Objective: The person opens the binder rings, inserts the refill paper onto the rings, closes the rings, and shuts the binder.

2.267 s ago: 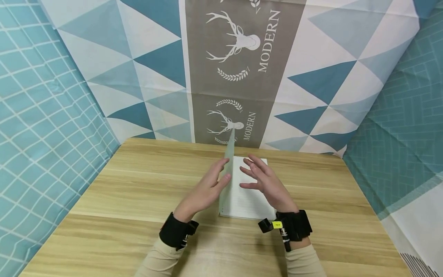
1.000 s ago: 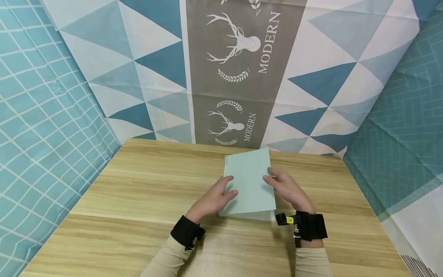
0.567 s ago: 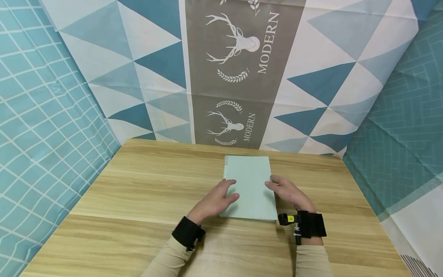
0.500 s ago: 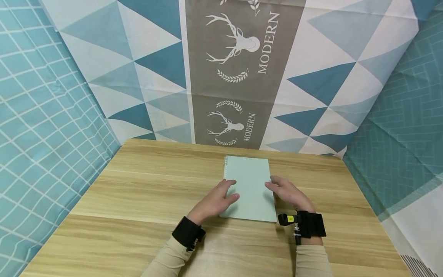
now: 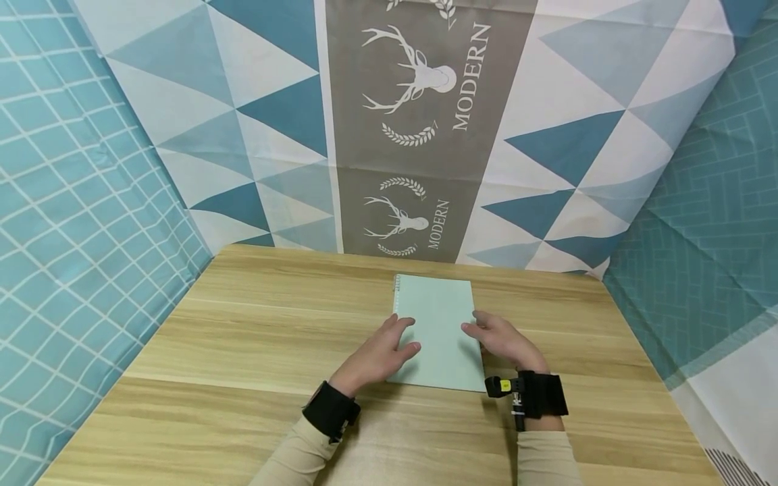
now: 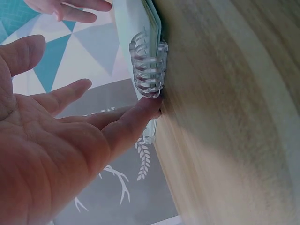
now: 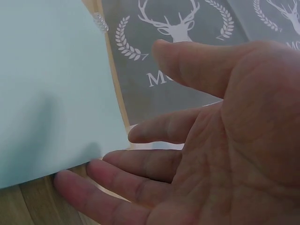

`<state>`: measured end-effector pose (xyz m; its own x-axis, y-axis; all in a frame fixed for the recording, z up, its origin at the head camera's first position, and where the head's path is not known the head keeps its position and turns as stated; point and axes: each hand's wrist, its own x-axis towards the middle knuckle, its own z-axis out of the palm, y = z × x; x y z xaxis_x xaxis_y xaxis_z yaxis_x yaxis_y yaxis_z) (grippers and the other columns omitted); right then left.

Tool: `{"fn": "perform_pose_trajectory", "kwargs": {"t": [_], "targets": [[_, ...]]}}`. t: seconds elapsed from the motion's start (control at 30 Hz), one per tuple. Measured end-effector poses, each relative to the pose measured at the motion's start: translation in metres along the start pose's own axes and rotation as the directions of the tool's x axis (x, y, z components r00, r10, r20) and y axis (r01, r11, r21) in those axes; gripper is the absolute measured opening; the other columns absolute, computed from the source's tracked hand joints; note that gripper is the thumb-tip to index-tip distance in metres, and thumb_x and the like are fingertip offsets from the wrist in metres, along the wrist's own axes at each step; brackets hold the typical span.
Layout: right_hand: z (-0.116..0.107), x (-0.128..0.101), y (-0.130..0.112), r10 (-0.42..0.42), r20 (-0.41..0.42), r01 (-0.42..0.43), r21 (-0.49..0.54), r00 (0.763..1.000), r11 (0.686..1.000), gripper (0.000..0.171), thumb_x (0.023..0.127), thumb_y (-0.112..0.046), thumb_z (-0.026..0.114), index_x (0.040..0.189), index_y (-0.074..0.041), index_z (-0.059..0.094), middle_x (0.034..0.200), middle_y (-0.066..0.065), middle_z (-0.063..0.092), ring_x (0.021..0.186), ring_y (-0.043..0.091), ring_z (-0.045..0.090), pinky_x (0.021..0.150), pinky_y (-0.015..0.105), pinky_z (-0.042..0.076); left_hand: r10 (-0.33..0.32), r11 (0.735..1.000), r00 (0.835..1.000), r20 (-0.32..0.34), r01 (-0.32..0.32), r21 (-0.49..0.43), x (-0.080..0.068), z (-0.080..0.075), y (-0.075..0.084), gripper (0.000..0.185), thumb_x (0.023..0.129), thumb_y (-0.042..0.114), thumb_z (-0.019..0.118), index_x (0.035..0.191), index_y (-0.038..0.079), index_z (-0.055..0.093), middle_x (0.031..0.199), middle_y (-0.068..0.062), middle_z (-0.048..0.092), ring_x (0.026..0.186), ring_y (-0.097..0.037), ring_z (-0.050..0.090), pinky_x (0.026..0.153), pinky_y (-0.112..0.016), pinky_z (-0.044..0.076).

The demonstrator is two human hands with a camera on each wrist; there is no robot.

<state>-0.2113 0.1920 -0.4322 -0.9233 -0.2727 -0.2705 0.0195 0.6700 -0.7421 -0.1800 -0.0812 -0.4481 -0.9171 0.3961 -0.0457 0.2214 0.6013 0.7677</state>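
A pale green ring-bound notebook (image 5: 437, 331) lies closed on the wooden table, its clear binding rings (image 6: 149, 65) along the left side. My left hand (image 5: 372, 356) is at that ringed edge with fingers spread; in the left wrist view one fingertip touches the rings near the tabletop. On the opposite side, my right hand (image 5: 501, 337) stands with loosely extended fingers by the notebook's right edge. The right wrist view has its lower fingertips at or very near the cover's edge; contact is hard to tell. Neither hand grips anything.
The wooden table (image 5: 255, 337) reaches back to a patterned cloth wall (image 5: 401, 148) with deer prints. Blue checked cloth (image 5: 91, 202) hangs at the left and teal cloth (image 5: 705, 223) at the right. Black camera straps (image 5: 543, 395) circle both wrists.
The notebook's cover, upright at first, has swung over to the right and now lies flat on the pages. My right hand went to the right edge; over the last half second both hands barely moved.
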Motion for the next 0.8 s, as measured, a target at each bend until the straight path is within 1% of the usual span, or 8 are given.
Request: {"fn": "perform_pose_trajectory", "kwargs": {"t": [0.13, 0.27, 0.43, 0.53, 0.63, 0.7, 0.73, 0.8], "targets": [[0.002, 0.0, -0.002, -0.001, -0.003, 0.001, -0.025, 1.0, 1.0, 0.076, 0.106, -0.042, 0.05, 0.156, 0.01, 0.026, 0.156, 0.033, 0.038, 0.138, 0.044, 0.05, 0.109, 0.057, 0.046, 0.018, 1.0, 1.0, -0.013, -0.018, 0.012, 0.0, 0.001, -0.001, 0.053, 0.106, 0.032, 0.053, 0.152, 0.008, 0.044, 0.162, -0.027, 0.032, 0.155, -0.039, 0.027, 0.12, -0.058, 0.032], [0.003, 0.0, -0.002, -0.001, -0.006, 0.001, -0.044, 1.0, 0.999, 0.077, 0.106, -0.044, 0.05, 0.156, 0.01, 0.027, 0.157, 0.032, 0.038, 0.142, 0.046, 0.045, 0.112, 0.06, 0.042, 0.014, 0.999, 1.0, -0.019, -0.013, 0.033, 0.002, 0.002, -0.003, 0.052, 0.106, 0.031, 0.054, 0.151, 0.009, 0.046, 0.161, -0.027, 0.033, 0.152, -0.039, 0.034, 0.119, -0.057, 0.035], [0.002, 0.001, -0.001, 0.019, -0.022, -0.021, -0.082, 1.0, 0.996, 0.075, 0.106, -0.043, 0.051, 0.155, 0.009, 0.03, 0.159, 0.032, 0.035, 0.148, 0.048, 0.036, 0.117, 0.061, 0.036, 0.052, 0.987, 0.998, -0.022, -0.048, 0.151, 0.006, 0.005, -0.004, 0.049, 0.105, 0.03, 0.056, 0.148, 0.007, 0.05, 0.155, -0.024, 0.044, 0.146, -0.037, 0.045, 0.117, -0.053, 0.04], [0.002, 0.003, -0.001, 0.02, -0.031, -0.024, -0.127, 0.999, 0.992, 0.07, 0.103, -0.039, 0.056, 0.15, 0.011, 0.04, 0.155, 0.032, 0.04, 0.145, 0.048, 0.039, 0.115, 0.06, 0.038, 0.124, 0.947, 0.992, -0.012, -0.115, 0.301, 0.007, 0.006, -0.006, 0.043, 0.102, 0.023, 0.061, 0.139, 0.002, 0.057, 0.143, -0.024, 0.056, 0.134, -0.036, 0.056, 0.11, -0.049, 0.048], [0.002, 0.002, -0.001, 0.014, -0.025, -0.018, -0.171, 1.0, 0.985, 0.064, 0.1, -0.035, 0.063, 0.142, 0.012, 0.05, 0.148, 0.032, 0.05, 0.138, 0.046, 0.049, 0.109, 0.058, 0.044, 0.194, 0.878, 0.981, 0.016, -0.181, 0.442, 0.005, 0.005, -0.008, 0.034, 0.097, 0.015, 0.066, 0.128, 0.002, 0.063, 0.124, -0.018, 0.066, 0.113, -0.03, 0.065, 0.096, -0.043, 0.055], [0.002, 0.002, -0.001, 0.011, -0.021, -0.015, -0.188, 1.0, 0.982, 0.06, 0.097, -0.032, 0.066, 0.137, 0.012, 0.056, 0.143, 0.032, 0.054, 0.132, 0.044, 0.054, 0.105, 0.057, 0.048, 0.224, 0.844, 0.974, 0.041, -0.215, 0.491, 0.003, 0.004, -0.009, 0.031, 0.094, 0.011, 0.067, 0.123, 0.003, 0.065, 0.116, -0.013, 0.066, 0.103, -0.025, 0.065, 0.089, -0.04, 0.056], [0.003, 0.002, -0.001, 0.009, -0.021, -0.013, -0.197, 1.0, 0.98, 0.058, 0.097, -0.031, 0.067, 0.134, 0.012, 0.058, 0.141, 0.031, 0.056, 0.129, 0.043, 0.056, 0.103, 0.056, 0.05, 0.228, 0.836, 0.972, 0.057, -0.226, 0.499, 0.002, 0.003, -0.01, 0.031, 0.093, 0.011, 0.067, 0.123, 0.003, 0.065, 0.114, -0.012, 0.066, 0.101, -0.023, 0.064, 0.088, -0.039, 0.056], [0.003, 0.001, -0.001, 0.009, -0.02, -0.013, -0.209, 1.0, 0.978, 0.054, 0.096, -0.03, 0.068, 0.131, 0.011, 0.061, 0.138, 0.03, 0.059, 0.122, 0.038, 0.06, 0.099, 0.053, 0.052, 0.216, 0.841, 0.972, 0.089, -0.232, 0.489, 0.0, 0.0, -0.012, 0.035, 0.094, 0.011, 0.066, 0.128, 0.004, 0.064, 0.121, -0.012, 0.065, 0.107, -0.024, 0.064, 0.092, -0.04, 0.056]]}}
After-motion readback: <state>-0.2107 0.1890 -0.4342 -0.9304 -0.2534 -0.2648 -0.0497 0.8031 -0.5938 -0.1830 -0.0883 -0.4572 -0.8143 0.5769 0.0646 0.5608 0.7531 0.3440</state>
